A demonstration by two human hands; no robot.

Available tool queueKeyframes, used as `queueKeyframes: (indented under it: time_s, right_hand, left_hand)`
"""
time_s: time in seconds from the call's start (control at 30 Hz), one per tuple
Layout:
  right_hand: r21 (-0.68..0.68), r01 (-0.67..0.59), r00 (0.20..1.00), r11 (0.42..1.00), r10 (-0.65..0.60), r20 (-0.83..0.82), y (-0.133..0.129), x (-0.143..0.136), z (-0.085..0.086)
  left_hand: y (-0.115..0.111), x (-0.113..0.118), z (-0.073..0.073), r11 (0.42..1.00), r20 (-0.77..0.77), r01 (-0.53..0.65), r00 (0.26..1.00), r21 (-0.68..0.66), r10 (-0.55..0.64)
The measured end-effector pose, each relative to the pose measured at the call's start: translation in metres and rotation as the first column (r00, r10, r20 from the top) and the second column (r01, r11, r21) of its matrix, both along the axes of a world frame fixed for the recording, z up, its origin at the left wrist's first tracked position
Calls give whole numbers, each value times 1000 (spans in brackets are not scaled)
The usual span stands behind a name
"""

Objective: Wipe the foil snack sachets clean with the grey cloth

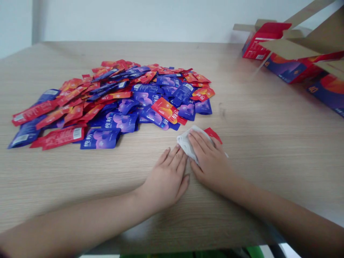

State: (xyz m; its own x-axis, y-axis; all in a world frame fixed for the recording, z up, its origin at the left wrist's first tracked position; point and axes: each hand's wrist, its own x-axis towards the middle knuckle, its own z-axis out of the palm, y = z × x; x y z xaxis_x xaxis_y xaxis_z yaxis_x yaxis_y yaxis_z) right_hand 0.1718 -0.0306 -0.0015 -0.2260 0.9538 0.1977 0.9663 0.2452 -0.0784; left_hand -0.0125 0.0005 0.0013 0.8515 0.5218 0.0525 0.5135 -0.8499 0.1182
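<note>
A folded white cloth [186, 140], perhaps a tissue, lies under my right hand [208, 154], whose fingers press down over it. From beneath its far right side sticks out the corner of a red packet [214, 135]; the rest of that packet is hidden. My left hand [169, 177] rests on the table with fingers stretched out, its fingertips at the cloth's near left edge. Just beyond both hands spreads a heap of small sachets, some blue-purple [100, 138], others red-orange [166, 110].
At the back right stand open printed cardboard boxes: a red one [255, 46] by the wall and blue-red ones [286, 68] nearer, their flaps raised. The wood-grain table [268, 150] meets a white wall [134, 21] behind. Something green [255, 252] shows below the front edge.
</note>
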Motion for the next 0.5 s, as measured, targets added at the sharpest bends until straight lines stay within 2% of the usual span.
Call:
queueKeyframes:
  time_s: [0.1,0.2,0.4,0.5]
  right_hand:
    - [18,165,986,986,-165,36,5,18,-3]
    - [15,243,968,970,-243,58,8,26,-5]
    - [33,216,975,976,-217,45,7,14,-4]
    - [12,106,994,994,-106,17,3,2,-2]
  left_hand:
    - [0,-1,0,1000,-24,2,1000,-4,-2]
    - [0,-1,0,1000,-42,-10,999,-13,9]
    - [0,0,-2,1000,-25,-6,1000,-12,6]
    - [0,0,-2,1000,5,-4,1000,1,4]
